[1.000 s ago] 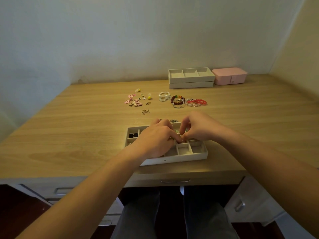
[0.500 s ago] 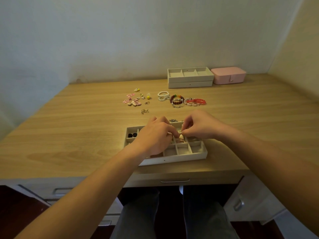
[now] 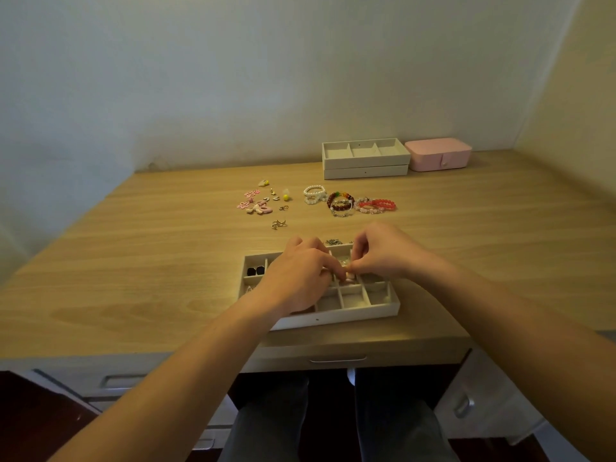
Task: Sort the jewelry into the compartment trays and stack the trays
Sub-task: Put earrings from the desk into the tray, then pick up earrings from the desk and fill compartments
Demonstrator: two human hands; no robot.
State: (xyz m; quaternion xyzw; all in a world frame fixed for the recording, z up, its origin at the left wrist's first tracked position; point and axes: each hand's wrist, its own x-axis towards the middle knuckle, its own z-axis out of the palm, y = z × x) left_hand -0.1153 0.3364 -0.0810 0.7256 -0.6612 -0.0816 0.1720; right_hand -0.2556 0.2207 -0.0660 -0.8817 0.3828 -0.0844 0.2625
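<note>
Jewelry (image 3: 346,203) lies loose mid-worktop, beyond the white compartment tray (image 3: 350,316) at the near edge, where both hands meet.
The left hand (image 3: 300,278) and the right hand (image 3: 383,251) are curled, fingertips pinched together on a small pale piece (image 3: 348,277), too small to identify, over a middle compartment. Two black rounded pieces (image 3: 256,271) sit in the tray's far-left compartment. Beaded bracelets in white, red and mixed colours lie beside pink flower-shaped charms (image 3: 248,199) on the wood-grain worktop (image 3: 150,261). At the back, two stacked trays (image 3: 365,171) stand just beside a rounded pink box (image 3: 438,159).
</note>
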